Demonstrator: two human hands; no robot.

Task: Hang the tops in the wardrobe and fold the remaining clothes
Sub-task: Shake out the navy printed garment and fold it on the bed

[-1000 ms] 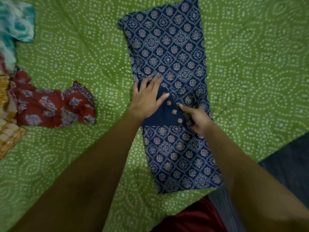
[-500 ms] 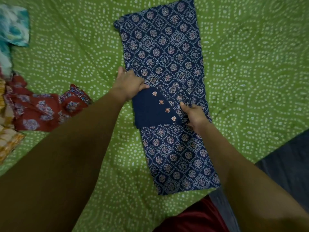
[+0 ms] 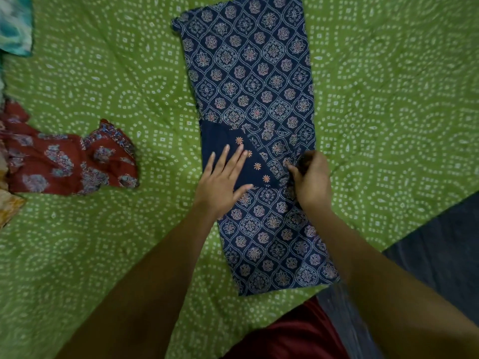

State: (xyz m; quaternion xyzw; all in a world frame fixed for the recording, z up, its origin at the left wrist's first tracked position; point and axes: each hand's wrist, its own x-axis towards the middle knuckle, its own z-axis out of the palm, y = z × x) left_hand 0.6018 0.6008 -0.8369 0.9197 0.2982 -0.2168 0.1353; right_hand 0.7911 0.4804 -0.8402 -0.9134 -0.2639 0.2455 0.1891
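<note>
One navy printed garment (image 3: pixel 248 81) is laid out long and narrow on the green dotted bedspread (image 3: pixel 388 99), running away from me up the middle of the bed. About halfway down there's a plain dark blue panel (image 3: pixel 220 141) with a diagonal row of four little orange embroidered flowers showing, and a fifth peeking out by my fingertips.

My left hand (image 3: pixel 223 182) is flat on that plain panel, fingers straight and spread, just pressing it down. My right hand (image 3: pixel 311 177) is at the right edge of the garment, fingers curled in and pinching a bit of the fabric there; it's a little blurry, so I can't tell exactly how much cloth is in the pinch.

Off to the left, well apart from the navy piece, one crumpled red floral garment (image 3: pixel 67 161) sits on the bedspread. One teal and white cloth (image 3: pixel 14 24) pokes in at the top-left corner, and an orange-yellow cloth (image 3: pixel 7 206) shows at the left edge, touching the red one.
</note>
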